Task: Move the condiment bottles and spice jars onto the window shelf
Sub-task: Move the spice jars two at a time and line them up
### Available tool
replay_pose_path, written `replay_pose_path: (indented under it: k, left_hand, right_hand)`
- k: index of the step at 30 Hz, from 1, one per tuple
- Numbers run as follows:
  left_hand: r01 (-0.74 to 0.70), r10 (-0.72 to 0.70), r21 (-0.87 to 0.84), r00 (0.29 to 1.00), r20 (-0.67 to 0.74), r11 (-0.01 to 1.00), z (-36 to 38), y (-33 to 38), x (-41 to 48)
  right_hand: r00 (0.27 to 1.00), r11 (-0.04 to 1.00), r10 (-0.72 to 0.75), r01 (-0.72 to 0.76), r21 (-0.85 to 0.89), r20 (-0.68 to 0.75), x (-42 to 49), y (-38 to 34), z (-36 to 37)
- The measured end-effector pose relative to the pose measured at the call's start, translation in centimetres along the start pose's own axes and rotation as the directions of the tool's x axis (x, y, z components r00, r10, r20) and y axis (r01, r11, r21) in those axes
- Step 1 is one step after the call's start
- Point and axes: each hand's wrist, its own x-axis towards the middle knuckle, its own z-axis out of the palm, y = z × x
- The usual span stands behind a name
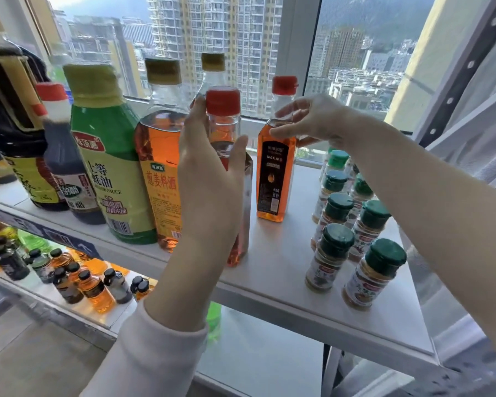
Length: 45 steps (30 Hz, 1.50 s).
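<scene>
My left hand (209, 179) grips a red-capped bottle of orange oil (226, 118) that stands near the front of the white window shelf (275, 253). Its fingers wrap the bottle's body. My right hand (307, 121) pinches the shoulder of a second red-capped orange oil bottle (275, 179), which stands upright further back. Several green-lidded spice jars (341, 242) stand in rows at the shelf's right end. To the left stand a cooking wine bottle (158, 156), a green oyster sauce bottle (109, 156) and dark vinegar and soy bottles (66, 170).
A lower shelf (78, 308) at the left carries several small dark and orange bottles. The window glass (212, 30) is close behind the shelf. A perforated metal upright (467, 67) and a sheer curtain bound the right side. Bare shelf surface lies between the oil bottles and the jars.
</scene>
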Motion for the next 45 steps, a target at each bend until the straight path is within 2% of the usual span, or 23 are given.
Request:
replay_pose_path:
  k: [6, 16, 27, 32, 38, 42, 45]
  left_hand:
    - [-0.021, 0.021, 0.027, 0.999, -0.031, 0.999, 0.3, 0.6, 0.4]
    - [0.029, -0.03, -0.059, 1.0, -0.005, 0.998, 1.1, 1.9, -0.2]
    - [-0.01, 0.017, -0.161, 0.999, 0.044, 0.987, 2.0, 2.0, -0.9]
    - [-0.001, 0.029, -0.207, 0.991, 0.131, 0.978, 1.6, 1.2, -0.5]
    - [0.024, 0.073, -0.309, 0.952, 0.299, 0.951, 0.9, -1.0, -1.2]
    - [0.127, 0.046, -0.353, 0.895, 0.443, 0.927, 0.6, -3.3, -2.4]
    - [0.22, 0.017, -0.41, 0.865, 0.502, 0.885, 0.6, -4.1, -2.8]
  right_hand:
    - [1.0, 0.999, 0.03, -0.03, 0.013, 0.006, -1.0, 0.8, -1.3]
    - [0.998, 0.996, 0.057, -0.056, 0.067, -0.009, -1.7, 1.4, -2.0]
    - [0.999, 0.999, 0.03, -0.029, 0.029, -0.037, -2.1, 1.4, -1.8]
    - [0.998, 1.0, 0.018, -0.017, 0.01, -0.055, -2.2, 1.6, -1.6]
    - [0.997, 1.0, 0.007, -0.006, 0.013, -0.081, -2.4, 1.9, -1.5]
    - [0.996, 0.999, 0.007, -0.004, 0.034, -0.087, -2.4, 2.0, -1.2]
    - [0.995, 0.999, 0.004, 0.001, 0.054, -0.1, -2.4, 2.0, -1.2]
